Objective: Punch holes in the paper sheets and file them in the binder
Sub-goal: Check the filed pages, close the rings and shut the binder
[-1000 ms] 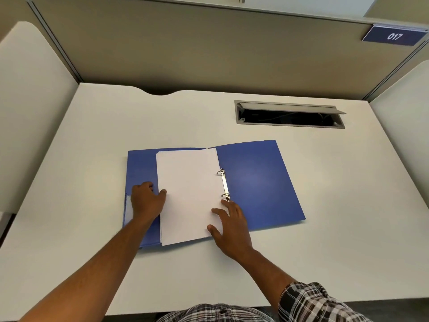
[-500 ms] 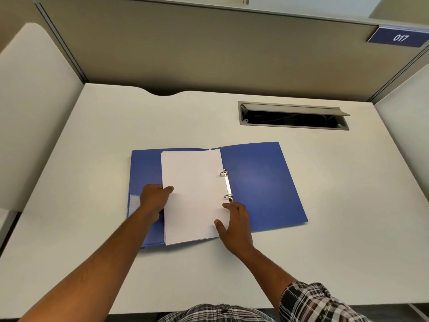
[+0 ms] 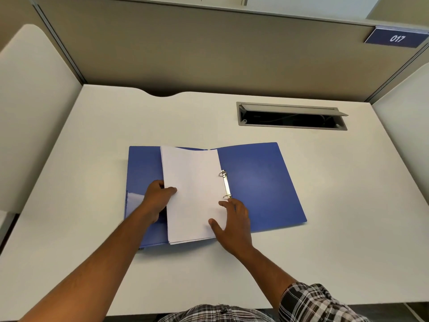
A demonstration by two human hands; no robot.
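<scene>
Left hand [image 3: 157, 201] had slid right, pinching white paper stack [image 3: 191, 194]; right hand [image 3: 232, 220] lay flat, open. Align holes with open blue plastic binder [image 3: 260, 182] rings.

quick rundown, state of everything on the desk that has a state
binder: open, flat on the desk
rings: whether open or closed, cannot tell
paper stack: on the left cover, right edge at the rings
cable hatch: lid open
left hand: gripping the stack's left edge
right hand: flat on the stack's lower right corner
</scene>
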